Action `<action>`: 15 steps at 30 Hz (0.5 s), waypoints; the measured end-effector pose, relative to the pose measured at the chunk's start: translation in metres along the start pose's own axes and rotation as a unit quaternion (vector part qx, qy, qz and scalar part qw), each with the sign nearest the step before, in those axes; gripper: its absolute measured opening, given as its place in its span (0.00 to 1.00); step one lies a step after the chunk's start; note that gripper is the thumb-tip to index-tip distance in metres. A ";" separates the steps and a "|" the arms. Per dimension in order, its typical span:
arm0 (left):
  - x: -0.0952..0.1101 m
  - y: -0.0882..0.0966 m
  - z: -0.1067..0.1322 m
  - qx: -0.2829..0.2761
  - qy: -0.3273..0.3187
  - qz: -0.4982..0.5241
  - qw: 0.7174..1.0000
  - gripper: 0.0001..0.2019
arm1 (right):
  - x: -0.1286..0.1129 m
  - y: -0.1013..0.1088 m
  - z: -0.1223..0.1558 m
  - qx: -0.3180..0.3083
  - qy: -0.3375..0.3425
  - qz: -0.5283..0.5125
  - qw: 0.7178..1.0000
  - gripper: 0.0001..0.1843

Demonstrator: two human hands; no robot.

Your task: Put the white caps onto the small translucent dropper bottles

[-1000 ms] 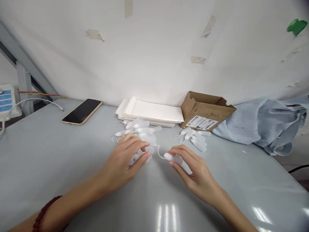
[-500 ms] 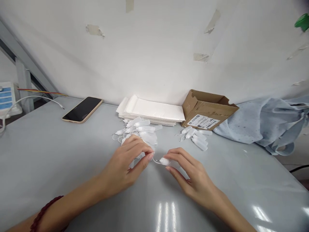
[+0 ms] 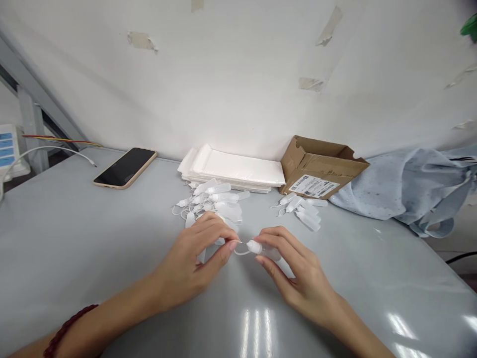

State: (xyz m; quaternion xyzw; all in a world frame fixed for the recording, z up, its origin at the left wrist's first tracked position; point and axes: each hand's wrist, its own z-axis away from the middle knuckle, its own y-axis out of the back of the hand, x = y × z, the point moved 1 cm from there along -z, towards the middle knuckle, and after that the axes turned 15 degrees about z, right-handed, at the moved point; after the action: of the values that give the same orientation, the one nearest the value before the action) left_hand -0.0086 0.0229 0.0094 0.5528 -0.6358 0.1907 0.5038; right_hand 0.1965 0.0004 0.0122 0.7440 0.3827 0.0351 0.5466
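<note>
My right hand [image 3: 294, 271] pinches a small clear squeeze bottle [image 3: 255, 246] with a white neck, lying nearly level and pointing left. A thin metal needle tip shows between this bottle and the fingers of my left hand [image 3: 204, 253]. My left thumb and forefinger are closed on the end of the bottle's white tether [image 3: 241, 253], where the small cap is mostly hidden by the fingertips. The tether bows below the needle. Behind my left hand lies a pile of similar bottles [image 3: 219, 196], partly covered by the hand.
A smaller group of bottles [image 3: 307, 216] lies before an open cardboard box [image 3: 328, 171]. White padded envelopes [image 3: 242, 169] are stacked against the wall. At left lie a phone [image 3: 126, 168] and a white cable [image 3: 55, 147]; at right, a pale blue cloth bag [image 3: 395, 189].
My left fingertips have moved slightly down, level with the needle tip, and the tether bends into a fuller loop. My right hand keeps hold of the bottle. The camera view has shifted slightly.
</note>
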 end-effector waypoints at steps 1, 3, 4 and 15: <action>0.000 0.000 0.000 0.000 0.005 0.002 1.000 0.07 | 0.000 0.000 0.000 0.000 0.001 0.000 1.000 0.14; 0.001 0.000 0.001 0.003 0.008 0.005 1.000 0.08 | 0.000 0.000 0.000 0.001 0.002 -0.002 1.000 0.15; 0.002 0.000 0.001 0.005 0.006 0.005 1.000 0.08 | 0.000 -0.001 0.000 0.001 0.002 -0.002 1.000 0.15; -0.002 -0.003 0.001 -0.010 -0.071 -0.034 0.997 0.07 | -0.001 -0.003 0.003 0.014 0.044 0.022 0.999 0.18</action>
State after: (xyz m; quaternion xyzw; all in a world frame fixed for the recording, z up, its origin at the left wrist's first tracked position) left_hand -0.0062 0.0221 0.0066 0.5815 -0.6524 0.1270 0.4692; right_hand 0.1957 -0.0023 0.0085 0.7577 0.3905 0.0746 0.5176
